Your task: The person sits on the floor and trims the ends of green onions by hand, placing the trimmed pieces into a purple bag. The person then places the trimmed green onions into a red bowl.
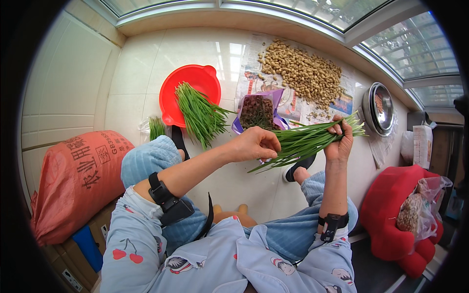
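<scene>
A bunch of long green chives [305,140] lies across my right hand [340,139], whose fingers are wrapped round it near the pale stem ends. The leaf tips point left, toward my left hand [258,143]. That hand is curled with thumb and fingers together at the leaves; whether a strand is pinched there I cannot make out. Just beyond stands an open purple bag [276,100] with brown and dark green scraps in it. To its left, more chives [198,112] lie over the rim of a red plastic basin [168,90].
Peanuts in shells [305,71] are spread on newspaper [248,73] by the window. Nested metal bowls [366,110] stand at the right. A small green bunch [157,128] lies by my left knee. A full orange-red sack [80,180] leans at left, a red padded object [386,210] at right.
</scene>
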`<act>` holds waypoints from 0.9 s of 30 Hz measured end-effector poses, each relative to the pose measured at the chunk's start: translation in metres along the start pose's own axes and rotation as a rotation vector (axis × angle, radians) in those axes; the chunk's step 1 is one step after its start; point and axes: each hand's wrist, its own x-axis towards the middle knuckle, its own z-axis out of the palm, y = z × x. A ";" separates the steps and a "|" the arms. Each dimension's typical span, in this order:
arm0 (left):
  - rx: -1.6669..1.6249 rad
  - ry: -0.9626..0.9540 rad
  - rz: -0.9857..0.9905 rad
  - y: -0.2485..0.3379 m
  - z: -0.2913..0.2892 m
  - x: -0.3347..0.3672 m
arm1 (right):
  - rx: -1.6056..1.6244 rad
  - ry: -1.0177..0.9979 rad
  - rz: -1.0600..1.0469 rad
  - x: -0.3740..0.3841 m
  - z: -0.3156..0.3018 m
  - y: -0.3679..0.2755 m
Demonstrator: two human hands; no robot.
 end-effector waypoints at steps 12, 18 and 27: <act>-0.004 0.153 -0.010 -0.002 -0.007 0.003 | -0.042 0.069 -0.024 -0.002 0.005 0.005; -0.095 0.521 0.106 -0.014 -0.022 0.011 | -0.135 0.073 0.100 -0.006 0.013 0.008; -0.271 0.243 0.146 -0.021 -0.003 0.032 | -0.418 0.192 0.547 -0.031 0.034 0.075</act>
